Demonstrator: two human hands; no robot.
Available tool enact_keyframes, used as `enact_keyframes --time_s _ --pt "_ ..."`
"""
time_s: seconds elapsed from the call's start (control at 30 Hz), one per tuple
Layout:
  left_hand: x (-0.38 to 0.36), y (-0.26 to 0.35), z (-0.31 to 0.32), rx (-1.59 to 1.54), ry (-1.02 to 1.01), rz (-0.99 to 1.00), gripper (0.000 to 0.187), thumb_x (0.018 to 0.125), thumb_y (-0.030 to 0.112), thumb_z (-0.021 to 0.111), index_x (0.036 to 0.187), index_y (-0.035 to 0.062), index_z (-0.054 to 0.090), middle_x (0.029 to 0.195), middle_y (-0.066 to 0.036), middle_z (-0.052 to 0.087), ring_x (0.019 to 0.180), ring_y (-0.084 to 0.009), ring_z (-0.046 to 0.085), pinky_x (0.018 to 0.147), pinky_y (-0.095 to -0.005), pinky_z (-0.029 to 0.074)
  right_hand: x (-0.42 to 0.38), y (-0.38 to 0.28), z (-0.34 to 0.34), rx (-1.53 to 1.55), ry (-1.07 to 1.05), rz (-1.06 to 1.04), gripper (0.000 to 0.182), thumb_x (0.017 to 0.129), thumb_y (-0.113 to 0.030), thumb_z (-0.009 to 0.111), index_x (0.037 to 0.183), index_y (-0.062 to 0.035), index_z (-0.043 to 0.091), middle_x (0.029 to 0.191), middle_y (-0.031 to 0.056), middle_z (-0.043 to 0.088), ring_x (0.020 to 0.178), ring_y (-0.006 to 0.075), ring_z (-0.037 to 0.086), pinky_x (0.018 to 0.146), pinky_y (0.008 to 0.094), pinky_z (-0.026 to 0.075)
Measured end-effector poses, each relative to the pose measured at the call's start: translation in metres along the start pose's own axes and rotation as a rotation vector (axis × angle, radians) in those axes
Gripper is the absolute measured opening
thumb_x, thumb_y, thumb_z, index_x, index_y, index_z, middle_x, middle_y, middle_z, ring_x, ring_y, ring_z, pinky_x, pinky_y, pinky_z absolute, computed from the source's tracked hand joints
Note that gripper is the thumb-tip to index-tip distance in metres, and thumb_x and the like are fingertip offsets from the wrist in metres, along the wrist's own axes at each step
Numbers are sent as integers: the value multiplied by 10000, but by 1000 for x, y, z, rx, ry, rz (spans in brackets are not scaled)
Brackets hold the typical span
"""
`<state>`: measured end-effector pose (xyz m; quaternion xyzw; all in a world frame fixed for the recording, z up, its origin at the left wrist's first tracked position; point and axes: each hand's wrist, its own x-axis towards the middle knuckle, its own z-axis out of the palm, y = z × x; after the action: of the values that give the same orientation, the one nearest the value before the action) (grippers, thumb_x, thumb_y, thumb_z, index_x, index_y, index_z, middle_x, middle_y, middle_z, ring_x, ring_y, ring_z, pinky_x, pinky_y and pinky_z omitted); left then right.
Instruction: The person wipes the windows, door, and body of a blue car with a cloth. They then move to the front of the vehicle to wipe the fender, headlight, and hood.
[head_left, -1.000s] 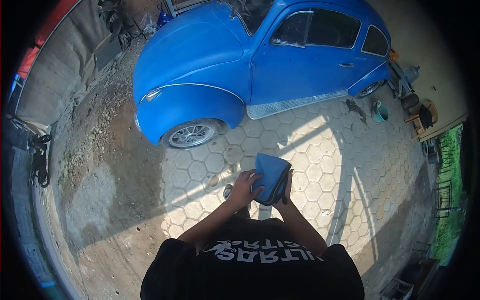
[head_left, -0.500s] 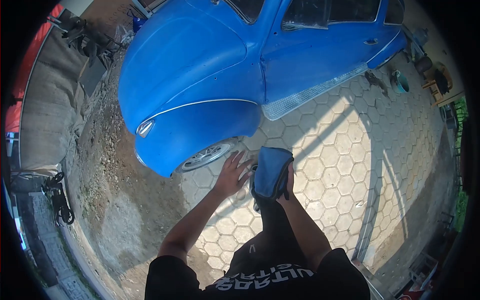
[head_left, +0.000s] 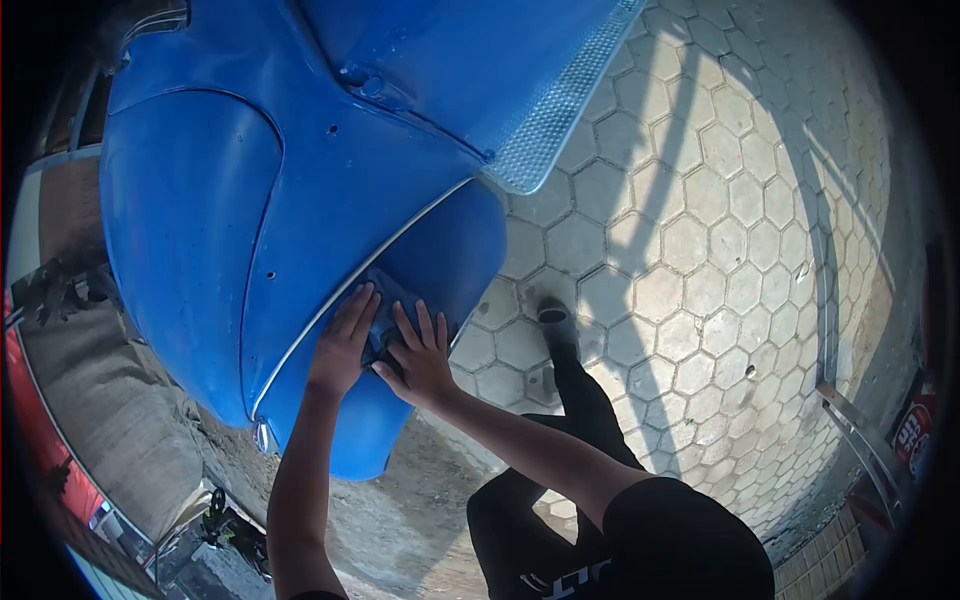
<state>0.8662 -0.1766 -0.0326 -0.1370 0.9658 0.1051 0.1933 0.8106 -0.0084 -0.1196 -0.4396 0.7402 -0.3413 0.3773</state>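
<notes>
My left hand (head_left: 341,346) and right hand (head_left: 424,366) lie loose and flat, fingers stretched out rather than clenched. The cloth (head_left: 384,318) sits between them, partly hidden under my fingers, against the curved blue fender (head_left: 462,235). Just beyond my left fingertips, a pale trim (head_left: 397,236) runs slantwise, and past it spreads the hood (head_left: 190,210). Ahead to the right is the textured running board (head_left: 550,110). Below, hexagonal paving (head_left: 690,245) carries sunlit patches and long shadows. Farther off, left, is a greyish tarp (head_left: 95,400).
</notes>
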Motion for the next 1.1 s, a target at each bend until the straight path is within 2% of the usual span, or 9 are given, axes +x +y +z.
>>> enact_keyframes --time_s 0.1,0.3,0.47,0.6,0.73,0.77,0.83,0.93,1.1 --pt "7 -7 11 -27 110 50 491 1044 136 558 1529 61 536 1623 -168 482 1526 -347 441 1232 -466 433 32 50 4 145 413 152 688 1078 -624 430 1593 -174 503 1783 170 146 1627 486 58 1266 685 75" --pt "21 -3 4 113 64 110 483 1075 294 565 1475 27 605 1594 -236 507 1505 -427 458 1240 -561 375 121 223 35 629 573 600 740 1068 -642 446 1643 -178 423 1782 172 165 1629 476 82 1286 619 103" --pt "27 2 3 205 -21 154 517 1094 374 503 1480 48 615 1602 -249 493 1516 -450 433 1243 -588 349 43 101 18 369 521 318 659 1086 -581 427 1624 -202 461 1776 148 204 1635 471 49 1280 638 55" --pt "49 8 2 285 -150 221 591 1072 447 508 1542 92 561 1663 -229 417 1563 -446 353 1274 -596 284 31 102 29 521 501 303 620 1106 -540 402 1627 -209 457 1779 137 205 1639 463 34 1278 644 32" --pt "83 24 8 318 -260 194 767 1003 552 582 1615 108 452 1721 -224 305 1609 -448 237 1290 -616 226 125 278 114 732 686 546 682 1110 -593 358 1648 -177 414 1784 115 205 1643 416 105 1311 553 90" --pt "90 28 9 323 -280 186 790 989 564 596 1618 109 448 1724 -222 300 1610 -449 233 1290 -618 226 128 295 78 927 656 624 727 1100 -634 345 1653 -166 403 1769 105 259 1641 388 143 1317 530 119" --pt "90 27 12 349 -295 187 819 973 578 608 1623 109 440 1728 -224 288 1614 -448 222 1289 -622 225 172 380 128 1203 597 756 758 1076 -677 364 1649 -184 415 1754 92 305 1637 367 173 1309 556 135" --pt "90 25 11 386 -320 190 838 966 587 612 1629 109 429 1731 -227 279 1616 -448 216 1290 -624 222 153 300 41 945 574 850 777 1042 -723 396 1632 -220 455 1753 78 310 1622 389 208 1301 583 132" --pt "90 25 13 378 -310 191 834 961 584 618 1623 107 443 1724 -236 295 1614 -452 225 1287 -630 220 119 199 -19 442 527 317 598 1024 -627 533 1539 -325 572 1708 62 397 1588 428 270 1286 610 159"
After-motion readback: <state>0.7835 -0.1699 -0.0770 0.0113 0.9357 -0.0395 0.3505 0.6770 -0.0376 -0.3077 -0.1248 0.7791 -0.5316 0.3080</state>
